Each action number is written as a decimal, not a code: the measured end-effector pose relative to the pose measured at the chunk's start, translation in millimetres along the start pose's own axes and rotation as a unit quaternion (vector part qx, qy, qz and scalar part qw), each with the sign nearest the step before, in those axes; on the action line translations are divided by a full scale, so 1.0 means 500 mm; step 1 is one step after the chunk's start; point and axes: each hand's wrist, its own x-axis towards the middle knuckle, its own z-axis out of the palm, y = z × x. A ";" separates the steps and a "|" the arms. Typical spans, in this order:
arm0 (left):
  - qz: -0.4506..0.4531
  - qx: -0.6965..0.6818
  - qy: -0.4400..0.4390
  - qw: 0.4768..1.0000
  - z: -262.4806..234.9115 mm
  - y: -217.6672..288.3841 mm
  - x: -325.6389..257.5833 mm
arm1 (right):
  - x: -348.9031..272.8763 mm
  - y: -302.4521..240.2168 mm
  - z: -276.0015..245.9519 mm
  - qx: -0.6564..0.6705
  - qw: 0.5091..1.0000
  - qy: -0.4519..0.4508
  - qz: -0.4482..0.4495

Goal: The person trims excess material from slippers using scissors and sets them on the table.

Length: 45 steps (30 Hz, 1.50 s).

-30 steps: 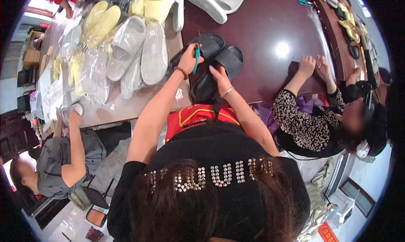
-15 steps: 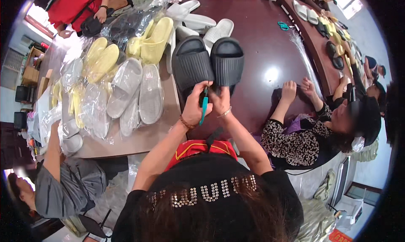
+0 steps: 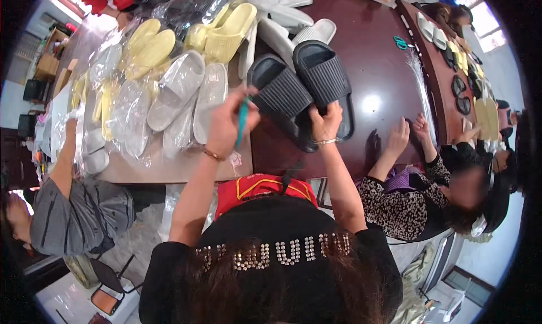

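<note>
A pair of black slide slippers (image 3: 323,70) with ribbed straps is in front of me over the dark tabletop, toes pointing away and slightly splayed. My right hand (image 3: 326,122) is closed on them near their inner heel edges. To the left of the pair, my left hand (image 3: 232,122) is closed around teal-handled scissors (image 3: 243,120), slightly blurred. Its fingers are apart from the slippers. Pale grey slippers (image 3: 176,89) in clear plastic bags lie close by on the left, with yellow slippers (image 3: 230,35) beyond them.
More white slippers (image 3: 285,13) lie at the far middle. A second pair of teal scissors (image 3: 400,42) and a bundle of thin clear strips (image 3: 416,78) rest on the right. Co-workers sit close on both sides, the right one with hands (image 3: 399,136) on the table. Another table (image 3: 420,38) holds slippers.
The left hand with the scissors has moved left, away from the slippers. The right hand has shifted right; the black pair now tilts and splays. My view has turned slightly.
</note>
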 end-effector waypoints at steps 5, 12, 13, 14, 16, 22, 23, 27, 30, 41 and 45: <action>-0.031 -0.134 0.089 0.986 -0.026 -0.062 0.040 | -0.044 -0.041 0.015 0.108 0.984 -0.112 0.083; -0.066 -0.172 0.071 0.980 -0.046 -0.100 0.031 | -0.078 -0.025 0.094 0.087 0.992 -0.087 -0.006; -0.068 -0.172 0.077 0.980 -0.047 -0.101 0.028 | -0.073 -0.022 0.097 0.042 0.992 -0.104 -0.052; -0.061 -0.142 0.112 0.982 -0.048 -0.096 0.032 | -0.069 -0.020 0.102 0.044 0.992 -0.106 -0.052; -0.055 -0.110 0.148 0.981 -0.061 -0.080 0.031 | -0.061 -0.018 0.113 0.030 0.994 -0.093 -0.055; -0.172 -0.143 -0.073 0.972 -0.075 -0.049 -0.013 | -0.046 0.009 0.117 -0.061 0.989 -0.108 -0.082; -0.146 -0.118 -0.093 0.978 -0.067 -0.065 -0.008 | -0.048 0.016 0.115 -0.091 0.982 -0.131 -0.101; -0.154 -0.212 -0.035 0.964 -0.028 -0.127 0.020 | -0.056 0.029 0.140 -0.069 0.976 -0.113 -0.175; -0.113 -0.272 0.037 0.955 -0.038 -0.111 0.031 | -0.025 0.026 0.164 0.231 0.949 -0.101 0.191; -0.155 -0.237 0.140 0.949 -0.052 -0.095 -0.005 | 0.039 0.246 0.143 0.168 0.946 -0.061 0.271; -0.195 -0.223 0.152 0.943 -0.060 -0.120 -0.042 | 0.127 0.401 -0.023 0.021 0.916 0.008 0.401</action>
